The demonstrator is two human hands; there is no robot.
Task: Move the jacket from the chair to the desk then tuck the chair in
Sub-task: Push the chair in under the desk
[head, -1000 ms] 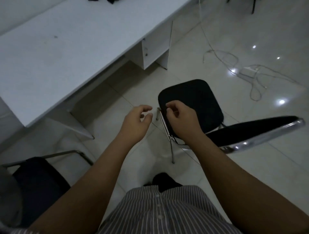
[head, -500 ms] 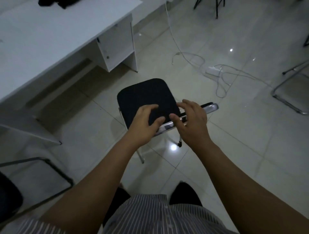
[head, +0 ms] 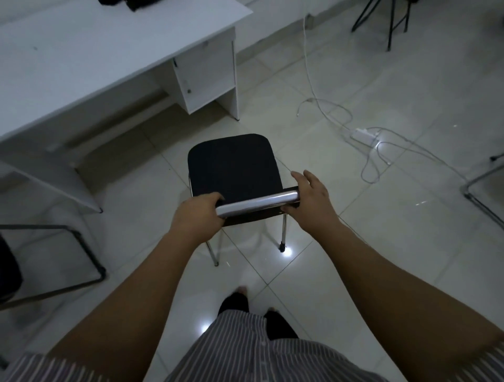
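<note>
Since half a second ago: view pulled back and swung left, more of white desk (head: 81, 60) in sight, standing well apart from chair (head: 234, 169) at upper left. Both hands shifted from hovering over the seat edge onto the chrome top bar (head: 257, 203) of the backrest. Left hand (head: 197, 218) now wrapped around the bar's left end, fingers curled over the front. Right hand (head: 313, 196) laid against the bar's right end, thumb under, fingers loosely spread and only partly closed around it. Chair turned square to the viewer, seat black and bare, legs on the tiled floor (head: 381, 245), not under the desk. Jacket (head: 128, 3) lying as a dark bundle on the desk's far edge, cut off by the frame top. Open white cabinet (head: 203, 73) under the desk's right end; contents impossible to tell. Power strip (head: 364, 135) and white cables (head: 321, 109) on the floor to the right. Second chair frame (head: 54, 259) at lower left.
</note>
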